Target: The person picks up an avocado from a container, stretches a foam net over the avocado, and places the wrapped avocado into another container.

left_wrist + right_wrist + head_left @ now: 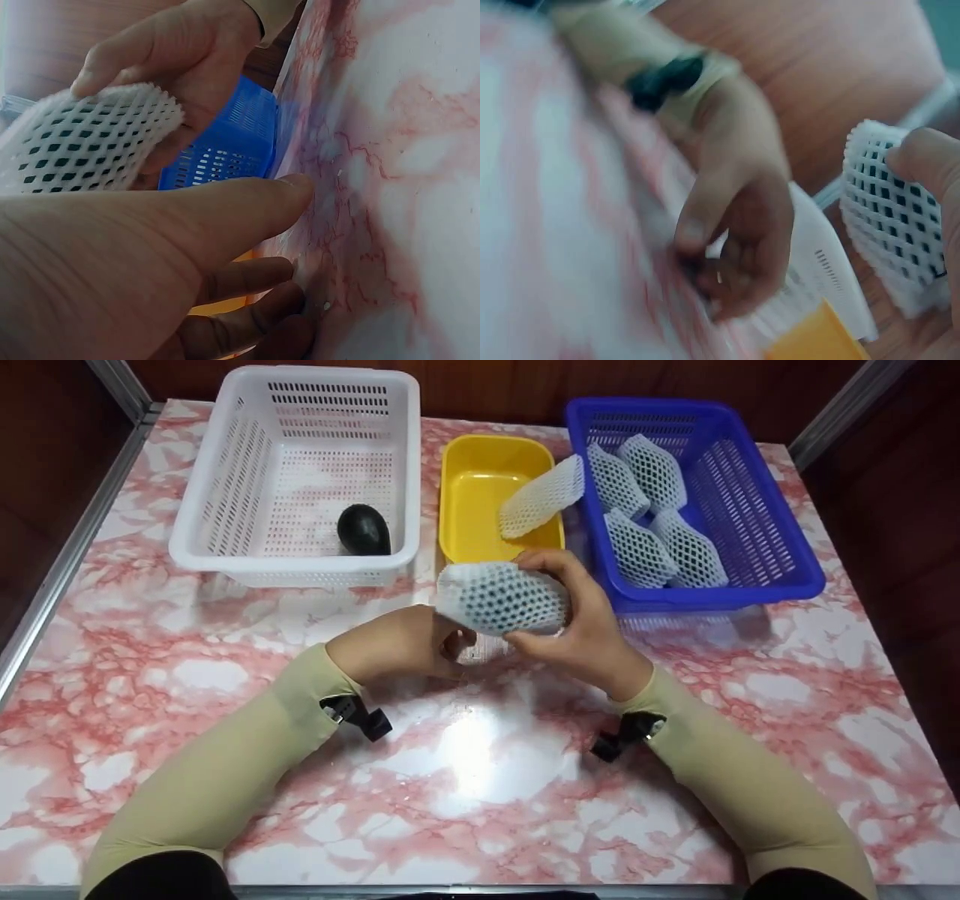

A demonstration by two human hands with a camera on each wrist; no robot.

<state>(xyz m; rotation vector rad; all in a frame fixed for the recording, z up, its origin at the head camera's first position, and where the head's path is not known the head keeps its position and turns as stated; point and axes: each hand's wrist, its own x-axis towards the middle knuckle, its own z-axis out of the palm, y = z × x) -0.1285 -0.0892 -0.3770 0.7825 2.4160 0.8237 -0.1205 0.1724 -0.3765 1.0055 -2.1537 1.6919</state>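
Observation:
My right hand (592, 634) grips an avocado in a white foam net sleeve (504, 598), thumb on the near side and fingers on the far side. Dark skin shows through the mesh holes. Just left of it, my left hand (397, 645) has its fingers loosely bent and holds nothing. In the left wrist view, the left thumb and fingers stand apart below the netted avocado (90, 142). A bare dark avocado (363, 529) lies in the near right corner of the white basket (184, 540).
A yellow tub (472, 502) stands between the baskets, with one foam net sleeve (544, 499) leaning across its right rim. The blue basket (772, 577) at right holds several netted avocados (637, 551). Everything stands on a red-and-white marbled table (225, 780).

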